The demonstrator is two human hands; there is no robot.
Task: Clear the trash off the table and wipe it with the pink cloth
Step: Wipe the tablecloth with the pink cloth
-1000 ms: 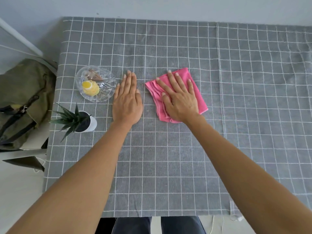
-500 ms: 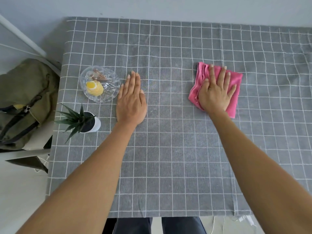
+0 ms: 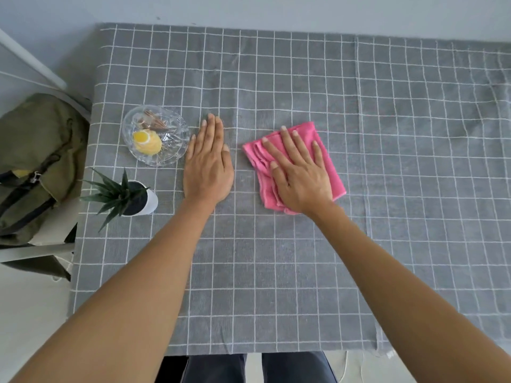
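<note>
**Tech A:** Grey checked fabric covers the surface [image 3: 276, 272] from the near edge to the far wall. What lies nearest?

**Tech B:** Dark trouser legs [image 3: 290, 367] show below the near edge. Two bare forearms extend over the fabric from the lower corners.

**Tech A:** State of the hands?

**Tech B:** Left hand [image 3: 208, 167]: flat, palm down, fingers straight and close together, holding nothing, resting directly on the fabric. Right hand [image 3: 300, 172]: flat, palm down, fingers spread, pressed on top of the pink cloth [image 3: 329, 164].

**Tech A:** Position of the cloth?

**Tech B:** Near the middle of the surface, just right of the left hand, apart from it. It is folded in layers; its left edge is bunched, and its right side and far corner show past the fingers.

**Tech A:** Other items?

**Tech B:** A small potted plant [image 3: 121, 194] in a white pot stands near the left edge. Beyond it, just left of the left hand, sits a clear glass dish [image 3: 177, 128]. The dish holds a yellow item [image 3: 146, 140] and some brownish scraps [image 3: 154, 121], possibly wrappers or shells; detail is too fine to confirm. Off the surface to the left, an olive bag [image 3: 33, 150] rests on a seat.
</note>
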